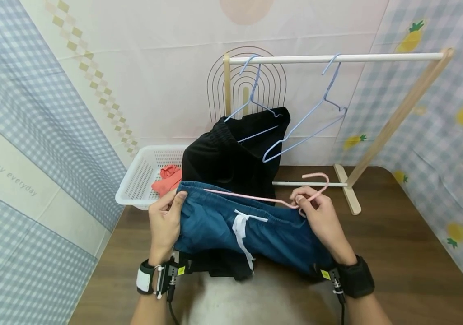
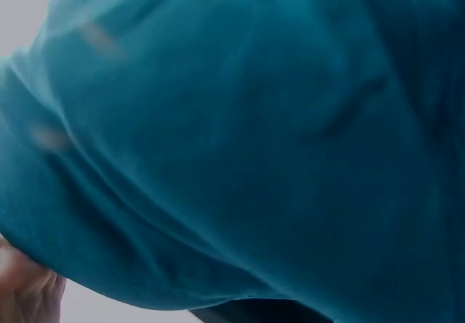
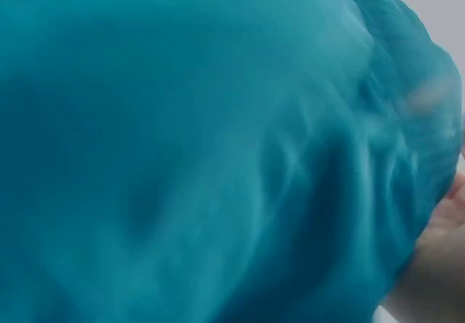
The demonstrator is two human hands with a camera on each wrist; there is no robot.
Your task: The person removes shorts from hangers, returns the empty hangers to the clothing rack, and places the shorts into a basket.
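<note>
Blue shorts (image 1: pixel 231 230) pinched at waistband by left hand (image 1: pixel 165 221); pink hanger (image 1: pixel 280 197) gripped with waistband by right hand (image 1: pixel 322 219). Hanger being threaded into waistband; next, judged: far hanger end seated inside left side.

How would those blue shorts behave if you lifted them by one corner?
Probably floppy: the blue shorts sag between the left hand and right hand. Likely light, since finger pinches carry them. The white drawstring would dangle.

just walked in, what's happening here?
A person holds blue shorts by the waistband, left hand at one end, right hand at the other, also pinching a pink hanger lying along it. Black shorts hang on the rack behind; a white basket sits left.
</note>
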